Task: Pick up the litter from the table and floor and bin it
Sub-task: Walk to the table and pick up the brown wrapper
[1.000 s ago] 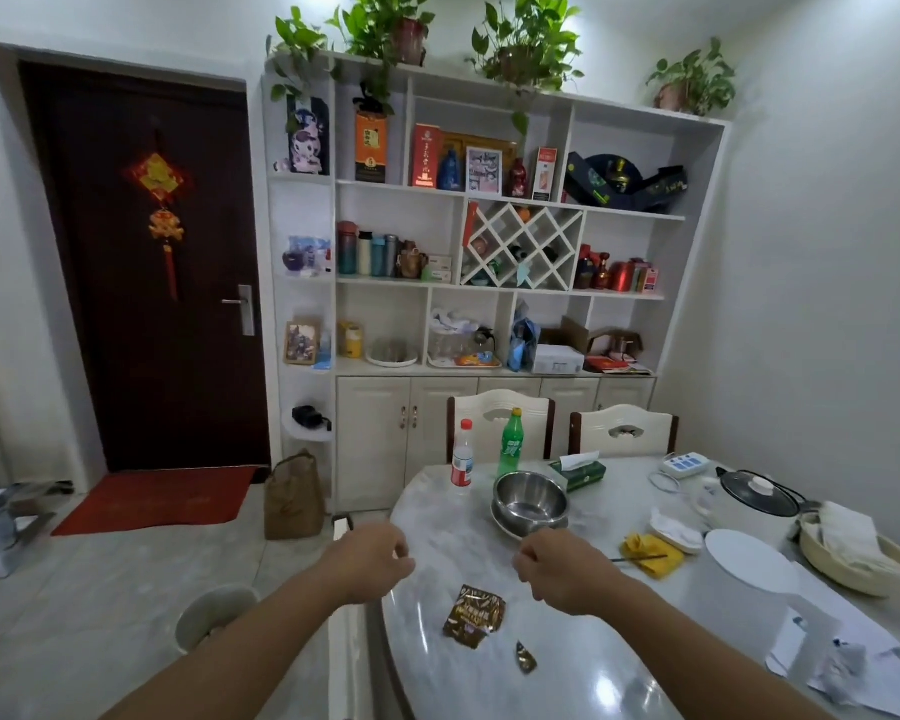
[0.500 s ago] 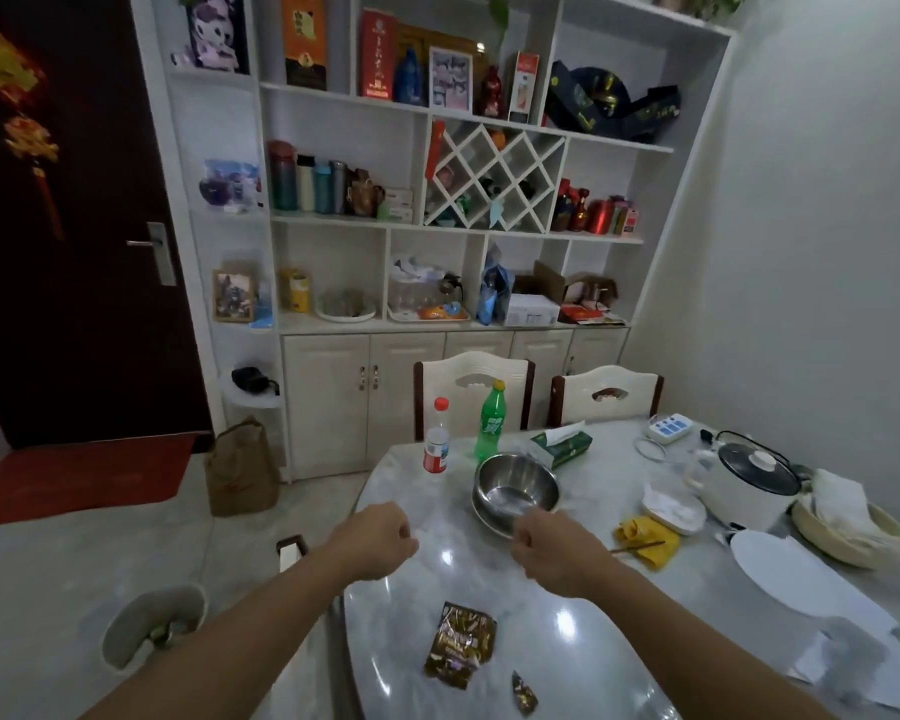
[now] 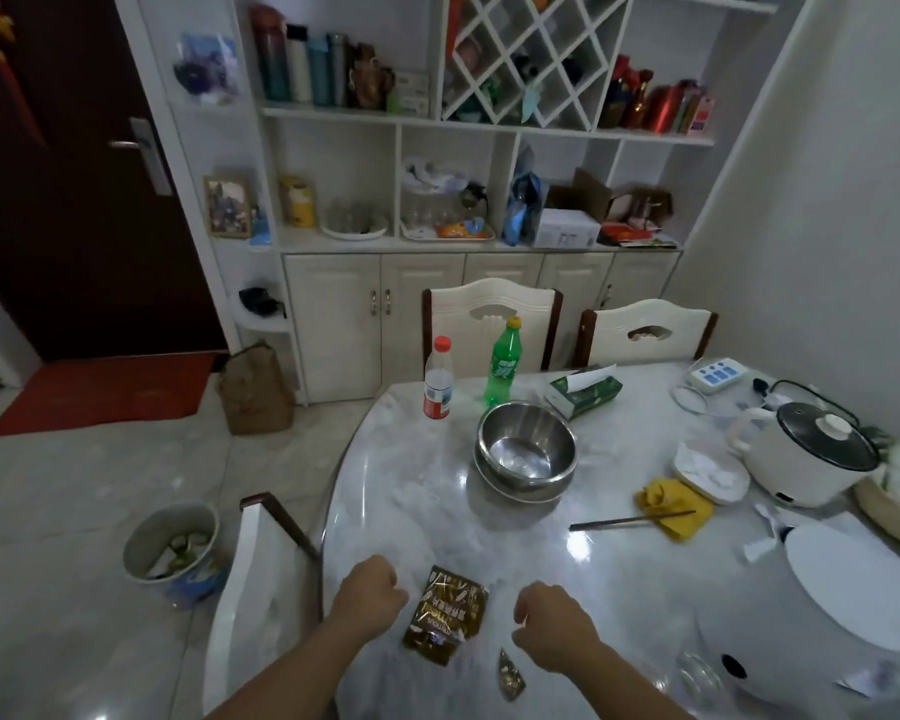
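Now the view has tipped down and both hands have dropped from over the middle of the counter (image 3: 411,511) to its near edge, flanking the litter. The left hand (image 3: 367,597) sits just left of the brown wrapper (image 3: 447,613), the right hand (image 3: 554,628) just right of it, with the small torn scrap (image 3: 510,680) near the right wrist. Each grip is curled into a loose fist, holding nothing that I can see. Both pieces lie flat on the counter, untouched. The bin (image 3: 175,550) stands on the floor to the left, beside the near chair (image 3: 253,589). I judge the pickup is about to begin: 2 pieces within reach, none binned yet.
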